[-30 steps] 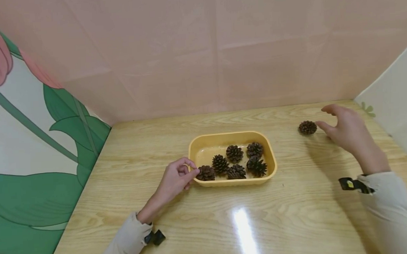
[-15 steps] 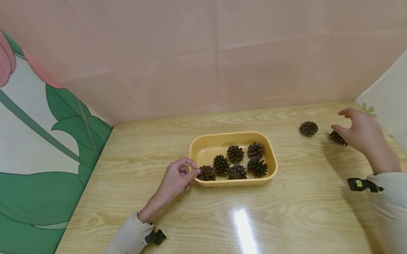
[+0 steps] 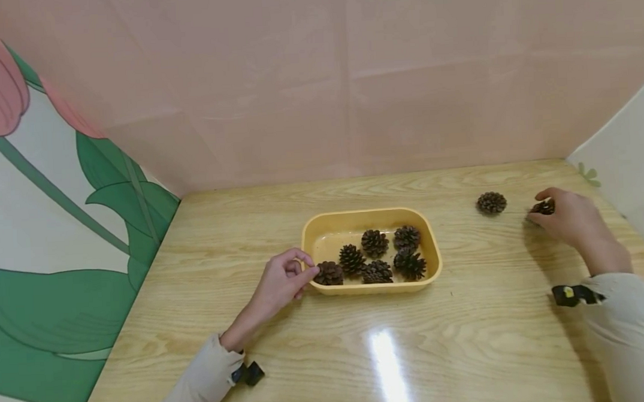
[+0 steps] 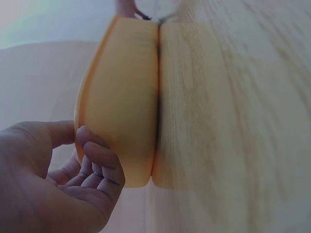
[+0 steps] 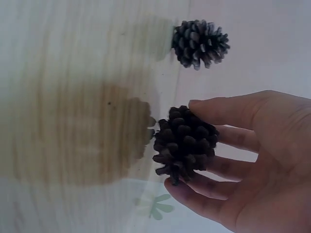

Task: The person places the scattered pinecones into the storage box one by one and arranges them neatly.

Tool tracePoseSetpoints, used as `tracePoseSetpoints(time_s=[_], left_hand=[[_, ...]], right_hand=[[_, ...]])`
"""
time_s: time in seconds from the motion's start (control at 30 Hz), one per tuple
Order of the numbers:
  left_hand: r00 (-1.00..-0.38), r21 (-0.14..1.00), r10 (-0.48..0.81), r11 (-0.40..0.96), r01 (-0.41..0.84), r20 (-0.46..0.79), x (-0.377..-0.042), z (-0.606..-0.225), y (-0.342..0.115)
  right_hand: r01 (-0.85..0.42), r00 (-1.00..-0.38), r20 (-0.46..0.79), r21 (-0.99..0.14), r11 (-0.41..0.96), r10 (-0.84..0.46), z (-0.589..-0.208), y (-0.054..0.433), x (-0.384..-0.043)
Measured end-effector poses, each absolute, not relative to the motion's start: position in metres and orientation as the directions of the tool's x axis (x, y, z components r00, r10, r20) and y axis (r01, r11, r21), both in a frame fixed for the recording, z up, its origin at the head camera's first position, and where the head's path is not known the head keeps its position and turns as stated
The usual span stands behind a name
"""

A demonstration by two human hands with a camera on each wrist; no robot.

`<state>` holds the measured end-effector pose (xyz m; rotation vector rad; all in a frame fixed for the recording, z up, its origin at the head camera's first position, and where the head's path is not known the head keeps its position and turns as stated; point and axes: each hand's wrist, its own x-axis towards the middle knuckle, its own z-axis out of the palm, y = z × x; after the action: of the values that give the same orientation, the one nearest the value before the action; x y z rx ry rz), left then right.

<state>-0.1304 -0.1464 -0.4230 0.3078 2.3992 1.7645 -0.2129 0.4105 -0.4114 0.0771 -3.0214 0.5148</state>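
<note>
My left hand (image 3: 282, 277) pinches the left rim of a yellow plastic basin (image 3: 377, 288), thumb over the edge. In the left wrist view the curled fingers of that left hand (image 4: 73, 170) lie against the outside of the basin wall (image 4: 121, 97). At the far right, my right hand (image 3: 579, 223) grips a brown pine cone (image 3: 543, 207) close over the table. The right wrist view has this pine cone (image 5: 184, 143) between the thumb and the fingers. Another pine cone (image 3: 492, 203) lies a little to the left of the right hand.
Several pine cones (image 3: 375, 243) lie in the basin, mostly toward its front and right. The wood-grain table (image 3: 236, 223) meets a pink back wall (image 3: 345, 104). A tulip-patterned panel (image 3: 62, 308) stands at the left, a white panel (image 3: 629, 145) at the right.
My right hand has moved right, past the pine cone still lying on the table, then down onto the farther one and taken hold of it. The left hand stays at the basin rim.
</note>
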Motion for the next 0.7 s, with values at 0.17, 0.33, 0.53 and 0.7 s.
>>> tracePoseSetpoints(time_s=[0.17, 0.33, 0.53, 0.7], left_hand=[[-0.966, 0.952, 0.257, 0.296, 0.076, -0.003, -0.122, -0.404, -0.142], [-0.966, 0.954, 0.26, 0.288, 0.084, 0.007, -0.117, -0.392, -0.14], [-0.966, 0.956, 0.258, 0.282, 0.079, 0.004, -0.117, -0.393, -0.14], [-0.966, 0.957, 0.258, 0.281, 0.075, 0.0, -0.117, -0.392, -0.14]], right_hand=[[-0.078, -0.993, 0.113, -0.326, 0.942, -0.043, -0.416, 0.411, -0.214], [-0.091, -0.99, 0.13, -0.332, 0.939, -0.05, -0.417, 0.41, -0.215], [-0.082, -0.992, 0.116, -0.33, 0.94, -0.046, -0.416, 0.409, -0.214], [-0.081, -0.991, 0.127, -0.324, 0.943, -0.042, -0.413, 0.407, -0.214]])
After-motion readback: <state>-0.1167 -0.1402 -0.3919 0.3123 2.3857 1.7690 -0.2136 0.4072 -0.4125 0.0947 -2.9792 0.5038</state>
